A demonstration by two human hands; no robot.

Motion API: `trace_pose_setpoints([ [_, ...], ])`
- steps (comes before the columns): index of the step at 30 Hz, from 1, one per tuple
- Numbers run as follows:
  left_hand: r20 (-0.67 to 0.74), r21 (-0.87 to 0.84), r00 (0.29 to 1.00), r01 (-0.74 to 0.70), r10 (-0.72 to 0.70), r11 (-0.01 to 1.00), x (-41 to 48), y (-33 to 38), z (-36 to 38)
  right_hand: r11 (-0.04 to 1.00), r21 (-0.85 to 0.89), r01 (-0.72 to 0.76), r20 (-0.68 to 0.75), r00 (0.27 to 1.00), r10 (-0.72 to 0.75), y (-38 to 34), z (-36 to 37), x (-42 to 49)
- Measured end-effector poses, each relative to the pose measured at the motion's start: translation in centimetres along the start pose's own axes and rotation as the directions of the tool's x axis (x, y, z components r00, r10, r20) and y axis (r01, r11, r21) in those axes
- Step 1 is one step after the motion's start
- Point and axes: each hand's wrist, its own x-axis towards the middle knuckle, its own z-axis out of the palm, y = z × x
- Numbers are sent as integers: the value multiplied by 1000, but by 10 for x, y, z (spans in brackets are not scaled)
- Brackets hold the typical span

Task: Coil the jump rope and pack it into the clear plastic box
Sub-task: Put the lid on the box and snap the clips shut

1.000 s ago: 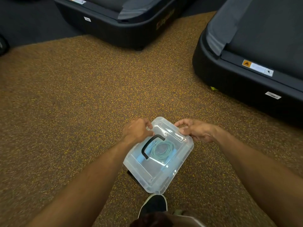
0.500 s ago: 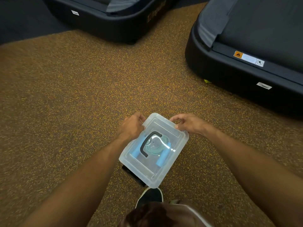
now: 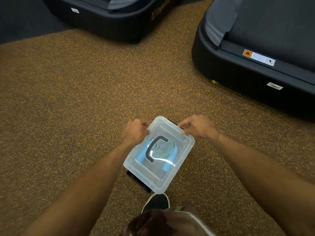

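Head: left hand [image 3: 134, 132], right hand [image 3: 198, 126] grip box [image 3: 150, 176].

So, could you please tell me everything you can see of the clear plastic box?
The clear plastic box is rectangular and translucent with rounded corners, its lid on, set diagonally, apparently on the speckled floor just beyond a shoe. A black handle lies flat on the lid, and black latches show at both short ends. Inside lies the coiled greenish jump rope with blue grips. The left hand and right hand grip its far end.
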Motion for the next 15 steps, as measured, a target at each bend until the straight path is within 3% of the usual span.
trace_pose_setpoints([
  [6, -55, 87, 998, -38, 42, 996, -3, 2, 2, 1000, 28, -11, -2, 1000, 11, 5, 3, 1],
  [9, -97, 192, 988, -100, 121, 976, -10, 3, 12, 989, 130, -66, 10, 998, 65, 8, 5, 0],
  [12, -123, 443, 951, -204, 284, 873, -25, 4, 22, 951, 290, -104, 65, 994, 89, 10, 13, -2],
  [15, 61, 577, 875, -424, 481, 698, -40, 1, 30, 879, 459, -130, 71, 991, 110, 10, 18, -3],
])
